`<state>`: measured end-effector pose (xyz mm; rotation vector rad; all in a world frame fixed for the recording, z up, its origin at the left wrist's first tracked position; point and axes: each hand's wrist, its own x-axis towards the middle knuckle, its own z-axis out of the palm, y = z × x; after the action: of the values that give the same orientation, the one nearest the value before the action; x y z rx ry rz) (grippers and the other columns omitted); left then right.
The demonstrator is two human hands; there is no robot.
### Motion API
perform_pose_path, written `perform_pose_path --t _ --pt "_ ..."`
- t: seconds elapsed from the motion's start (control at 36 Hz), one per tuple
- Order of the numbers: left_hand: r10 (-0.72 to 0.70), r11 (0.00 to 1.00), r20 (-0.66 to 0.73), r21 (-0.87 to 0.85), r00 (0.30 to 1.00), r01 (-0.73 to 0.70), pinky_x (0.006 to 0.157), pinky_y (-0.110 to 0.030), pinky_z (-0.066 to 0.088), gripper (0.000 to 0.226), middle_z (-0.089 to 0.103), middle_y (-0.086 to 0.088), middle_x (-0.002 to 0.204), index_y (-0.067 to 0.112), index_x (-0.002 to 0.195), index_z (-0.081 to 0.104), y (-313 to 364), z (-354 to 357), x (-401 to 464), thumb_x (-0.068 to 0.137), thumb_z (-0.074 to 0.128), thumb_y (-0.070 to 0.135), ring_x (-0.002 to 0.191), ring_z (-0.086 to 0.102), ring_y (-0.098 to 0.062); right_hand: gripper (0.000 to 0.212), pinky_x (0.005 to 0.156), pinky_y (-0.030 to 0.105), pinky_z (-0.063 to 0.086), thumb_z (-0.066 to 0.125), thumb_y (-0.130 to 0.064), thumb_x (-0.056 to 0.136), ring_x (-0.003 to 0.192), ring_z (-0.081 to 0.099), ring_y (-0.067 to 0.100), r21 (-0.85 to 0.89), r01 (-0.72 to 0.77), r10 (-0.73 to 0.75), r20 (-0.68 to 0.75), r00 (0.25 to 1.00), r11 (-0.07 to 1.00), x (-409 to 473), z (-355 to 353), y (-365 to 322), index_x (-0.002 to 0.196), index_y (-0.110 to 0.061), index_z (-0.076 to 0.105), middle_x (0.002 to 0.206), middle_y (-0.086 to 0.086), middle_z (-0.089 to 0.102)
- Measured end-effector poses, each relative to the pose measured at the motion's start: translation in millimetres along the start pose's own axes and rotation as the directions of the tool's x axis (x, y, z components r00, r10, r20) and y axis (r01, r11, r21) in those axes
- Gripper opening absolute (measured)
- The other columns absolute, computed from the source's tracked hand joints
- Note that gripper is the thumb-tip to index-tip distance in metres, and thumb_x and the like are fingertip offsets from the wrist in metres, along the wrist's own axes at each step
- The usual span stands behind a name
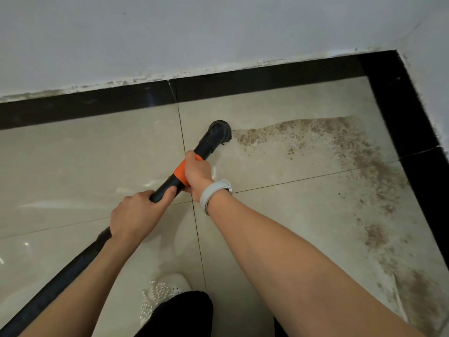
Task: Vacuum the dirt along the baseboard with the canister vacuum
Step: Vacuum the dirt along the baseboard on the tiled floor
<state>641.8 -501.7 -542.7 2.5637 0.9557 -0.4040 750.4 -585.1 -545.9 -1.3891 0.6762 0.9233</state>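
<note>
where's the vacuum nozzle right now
Head view, just above centre: the nozzle sits on the floor tile at the left end of the dirt, short of the black baseboard.

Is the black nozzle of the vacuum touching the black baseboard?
Apart. The head view shows a strip of bare pale tile between the nozzle and the baseboard.

You are looking down at a shiny floor [73, 152] of big pale tiles with thin dark lines between them. A white wall [170, 32] runs along the top and turns a corner on the right. Light glints on the tiles.
</note>
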Motion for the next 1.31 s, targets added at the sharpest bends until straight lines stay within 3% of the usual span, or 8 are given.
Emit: perform_pose_path --t 0.17,0.31,0.42,0.56,0.78,0.92,1.06,1.31 --pt "-0.014 0.996 0.017 -0.089 1.0 0.016 0.062 -0.033 0.047 0.063 0.064 -0.005 0.062 0.018 0.063 0.058 6 -5 18 0.086 0.037 0.073 0.064 0.06 -0.027 0.029 0.084 0.049 0.056 0.046 -0.034 0.096 0.089 0.06 0.03 -0.057 0.04 -0.041 -0.007 0.999 0.998 9 10 -17 0.108 -0.008 0.052 0.086 0.008 0.057" --pt "0.002 0.988 0.094 -0.153 0.996 0.012 0.066 -0.036 0.053 0.065 0.066 -0.007 0.062 0.014 0.065 0.06 14 -2 17 0.085 0.039 0.071 0.063 0.064 -0.027 0.029 0.084 0.049 0.057 0.046 -0.037 0.095 0.09 0.06 0.03 -0.074 0.059 -0.064 -0.06 0.996 0.995 11 1 -16 0.106 -0.011 0.052 0.084 0.006 0.056" --pt "0.063 0.994 0.105 -0.1 0.992 -0.053 0.054 -0.029 0.043 0.063 0.062 -0.003 0.057 0.015 0.062 0.058 21 5 7 0.085 0.039 0.071 0.057 0.06 -0.022 0.024 0.089 0.051 0.054 0.046 -0.033 0.096 0.093 0.062 0.032 -0.057 0.049 -0.056 -0.123 0.991 0.997 12 -16 -4 0.081 -0.015 0.053 0.087 0.009 0.058" --pt "0.089 0.995 0.105 -0.055 0.99 -0.084 0.051 -0.027 0.036 0.06 0.058 -0.001 0.056 0.017 0.061 0.056 23 15 -10 0.085 0.04 0.07 0.055 0.055 -0.018 0.041 0.088 0.051 0.054 0.048 -0.039 0.094 0.1 0.063 0.034 -0.037 0.024 -0.03 -0.17 0.985 0.999 12 -28 14 0.116 -0.006 0.051 0.109 0.017 0.063" --pt "0.112 0.993 0.141 -0.039 0.984 -0.108 0.051 -0.027 0.033 0.056 0.057 0.002 0.056 0.02 0.059 0.052 22 26 -30 0.086 0.041 0.068 0.056 0.055 -0.016 0.046 0.086 0.049 0.056 0.049 -0.04 0.094 0.098 0.064 0.032 -0.019 -0.002 -0.002 -0.195 0.981 1.0 10 -46 38 0.122 -0.004 0.048 0.111 0.016 0.064" --pt "0.038 0.986 0.128 -0.164 0.991 -0.017 0.053 -0.028 0.037 0.06 0.062 -0.004 0.058 0.015 0.061 0.056 37 31 -22 0.087 0.041 0.068 0.059 0.059 -0.021 0.039 0.087 0.048 0.055 0.048 -0.039 0.095 0.097 0.063 0.031 -0.095 0.052 -0.066 -0.153 0.986 0.994 17 -48 14 0.115 -0.006 0.05 0.1 0.01 0.06" --pt "0.07 0.986 0.153 -0.163 0.986 -0.044 0.053 -0.027 0.039 0.062 0.064 -0.004 0.062 0.015 0.065 0.059 60 30 -13 0.086 0.039 0.07 0.06 0.059 -0.02 0.032 0.08 0.049 0.058 0.046 -0.04 0.096 0.096 0.065 0.033 -0.099 0.035 -0.046 -0.119 0.992 0.994 21 -64 -8 0.105 -0.01 0.052 0.093 0.01 0.059" --pt "0.117 0.99 0.206 -0.102 0.972 -0.097 0.051 -0.026 0.037 0.058 0.055 0.002 0.056 0.022 0.064 0.055 95 37 -21 0.086 0.038 0.072 0.054 0.055 -0.017 0.024 0.085 0.051 0.056 0.045 -0.04 0.098 0.103 0.064 0.038 -0.024 -0.035 0.035 -0.026 0.999 0.999 24 -112 -17 0.09 -0.017 0.045 0.117 0.019 0.06"
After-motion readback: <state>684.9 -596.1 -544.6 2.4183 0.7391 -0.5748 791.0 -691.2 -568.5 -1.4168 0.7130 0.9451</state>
